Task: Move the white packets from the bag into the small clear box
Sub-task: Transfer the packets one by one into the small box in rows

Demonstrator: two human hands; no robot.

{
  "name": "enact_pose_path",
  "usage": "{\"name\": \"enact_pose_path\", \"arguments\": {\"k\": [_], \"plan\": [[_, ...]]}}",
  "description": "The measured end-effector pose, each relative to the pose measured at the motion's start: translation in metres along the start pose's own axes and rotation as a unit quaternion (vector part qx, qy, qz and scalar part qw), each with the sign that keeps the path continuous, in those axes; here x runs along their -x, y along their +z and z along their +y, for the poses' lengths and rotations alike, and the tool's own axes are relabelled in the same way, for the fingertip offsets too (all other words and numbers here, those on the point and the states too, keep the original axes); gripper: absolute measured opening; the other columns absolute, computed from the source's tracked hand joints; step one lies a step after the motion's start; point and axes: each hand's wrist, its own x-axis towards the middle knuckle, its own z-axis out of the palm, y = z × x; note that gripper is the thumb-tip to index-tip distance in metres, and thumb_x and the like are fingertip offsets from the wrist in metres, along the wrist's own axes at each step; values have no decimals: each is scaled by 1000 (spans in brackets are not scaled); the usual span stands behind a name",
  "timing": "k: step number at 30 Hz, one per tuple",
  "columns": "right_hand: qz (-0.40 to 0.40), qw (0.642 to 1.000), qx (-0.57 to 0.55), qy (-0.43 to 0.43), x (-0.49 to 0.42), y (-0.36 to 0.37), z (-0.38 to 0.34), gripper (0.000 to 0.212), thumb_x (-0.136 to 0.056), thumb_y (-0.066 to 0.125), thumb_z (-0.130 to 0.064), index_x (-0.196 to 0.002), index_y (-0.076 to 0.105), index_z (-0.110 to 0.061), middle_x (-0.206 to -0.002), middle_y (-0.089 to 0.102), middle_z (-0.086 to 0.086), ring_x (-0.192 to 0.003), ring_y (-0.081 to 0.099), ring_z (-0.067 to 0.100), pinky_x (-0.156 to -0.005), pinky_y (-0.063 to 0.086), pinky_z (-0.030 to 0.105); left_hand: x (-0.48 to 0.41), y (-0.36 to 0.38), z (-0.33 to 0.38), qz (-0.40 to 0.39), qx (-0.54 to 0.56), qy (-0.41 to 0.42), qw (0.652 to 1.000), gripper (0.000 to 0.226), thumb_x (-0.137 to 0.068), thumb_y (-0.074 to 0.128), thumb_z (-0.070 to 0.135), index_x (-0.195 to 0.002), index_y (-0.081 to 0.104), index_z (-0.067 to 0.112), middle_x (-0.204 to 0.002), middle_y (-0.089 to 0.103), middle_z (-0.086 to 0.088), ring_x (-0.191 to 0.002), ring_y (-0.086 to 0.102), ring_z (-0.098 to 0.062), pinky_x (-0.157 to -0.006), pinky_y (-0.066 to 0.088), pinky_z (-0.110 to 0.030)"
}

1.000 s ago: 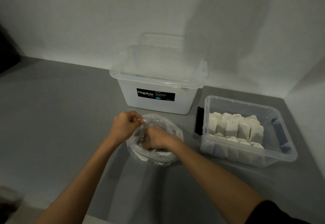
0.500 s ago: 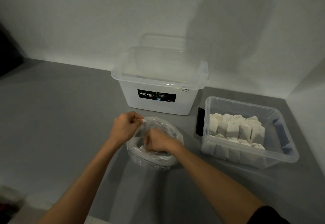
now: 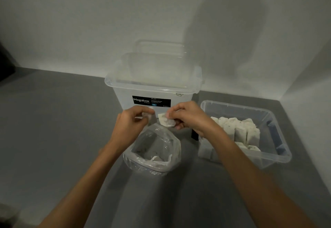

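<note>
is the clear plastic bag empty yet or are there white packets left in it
Not empty. The clear plastic bag stands open and at least one white packet lies at its bottom; how many remain, cannot tell.

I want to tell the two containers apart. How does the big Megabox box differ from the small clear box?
The Megabox box is taller and stands at the back; the small clear box is low and sits to the right. The Megabox box carries a black label and looks empty; the small clear box holds rows of white packets. Both are clear plastic and open on top.

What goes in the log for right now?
right hand: holds white packet above bag | left hand: pinches bag rim | small clear box: part full
</note>
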Motion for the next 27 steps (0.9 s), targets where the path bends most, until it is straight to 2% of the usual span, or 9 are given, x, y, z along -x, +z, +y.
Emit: {"name": "enact_pose_path", "arguments": {"k": [3, 5, 7, 9, 12, 17, 20, 24, 27], "plan": [[-45, 998, 42, -8, 11, -19, -6, 18, -81, 74, -12, -96, 71, -4, -73, 67, 4, -59, 59, 9, -51, 48, 18, -2, 10, 19, -38, 36, -6, 999, 14, -88, 65, 26, -99, 73, 24, -100, 71, 11, -91, 67, -4, -85, 54, -21], [-79, 986, 137, -51, 21, -32, -13, 17, -81, 75, -17, -97, 75, -12, -70, 69, -4, -64, 60, 6, -59, 49, 18, -5, 16, 34, -115, 82, -37, 989, 27, -82, 66, 45, -99, 74, 25, -93, 74, 6, -90, 69, -17, -86, 56, -34], [-103, 973, 190, -86, 31, -44, -20, 17, -81, 74, -18, -97, 76, -16, -81, 74, -2, -76, 66, 10, -73, 52, 22, -4, 24, 47, -212, 114, -47, 970, 29, -80, 68, 41, -98, 74, 19, -92, 74, -1, -88, 69, -19, -85, 55, -34], [-100, 974, 181, -95, 39, -55, -26, 18, -79, 75, -18, -98, 75, -15, -82, 73, 4, -73, 65, 11, -66, 51, 18, -6, 36, 53, -251, 138, -53, 956, 29, -80, 72, 29, -94, 72, 4, -89, 71, -17, -80, 66, -20, -83, 55, -35], [-27, 988, 123, -94, 49, -73, -27, 21, -79, 76, -17, -97, 70, -9, -70, 68, 4, -60, 59, 7, -54, 44, 16, -8, 57, 61, -223, 202, -71, 951, 38, -80, 73, 23, -83, 62, -13, -74, 55, -22, -71, 52, -21, -70, 47, -31], [82, 988, 93, -95, 71, -111, -15, 16, -79, 76, -22, -89, 69, -10, -71, 69, 1, -65, 64, 11, -60, 51, 23, -12, 92, 86, -170, 316, -102, 928, 28, -84, 69, 16, -89, 63, -11, -80, 66, -14, -73, 64, -17, -74, 57, -27], [130, 981, 95, -109, 83, -129, -10, 5, -81, 74, -15, -84, 72, -12, -67, 69, 3, -61, 64, 8, -59, 51, 21, -16, 111, 95, -170, 306, -93, 932, 32, -83, 71, 20, -89, 65, -10, -80, 69, -10, -70, 60, -14, -71, 52, -28], [186, 967, 112, -130, 91, -148, -4, 9, -81, 74, -8, -90, 74, -9, -69, 72, 7, -61, 67, 9, -62, 54, 22, -17, 134, 107, -178, 258, -69, 947, 19, -81, 72, 21, -91, 73, 5, -90, 72, -17, -75, 62, -11, -71, 51, -23], [232, 949, 162, -137, 93, -163, 0, 8, -81, 74, -7, -89, 74, -7, -65, 71, 5, -57, 68, 9, -58, 53, 15, -25, 147, 108, -213, 192, -24, 958, 14, -81, 73, 20, -90, 75, 10, -89, 74, -7, -78, 66, -10, -74, 54, -25]]}}
